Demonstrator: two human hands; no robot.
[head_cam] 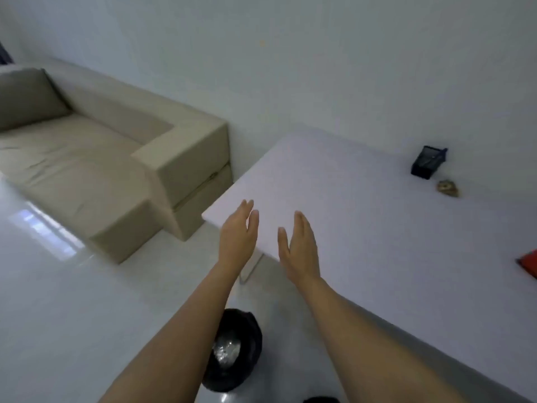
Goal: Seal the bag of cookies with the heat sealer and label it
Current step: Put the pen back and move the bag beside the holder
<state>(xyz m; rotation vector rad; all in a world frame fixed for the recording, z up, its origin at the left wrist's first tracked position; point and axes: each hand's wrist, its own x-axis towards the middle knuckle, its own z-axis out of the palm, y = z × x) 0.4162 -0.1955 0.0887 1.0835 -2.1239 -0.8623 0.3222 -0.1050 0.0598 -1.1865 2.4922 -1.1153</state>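
Observation:
Both my arms reach forward over the near left corner of a white table. My left hand and my right hand are flat, palms facing each other, fingers apart, holding nothing. Far right on the table stands a small black device, and beside it lies a small brownish item that looks like a cookie or a small bag; I cannot tell which. A red object pokes in at the right edge, mostly cut off.
A beige sofa stands to the left against the white wall. On the glossy white floor below my arms sits a bin with a black liner. A white table leg shows under the corner.

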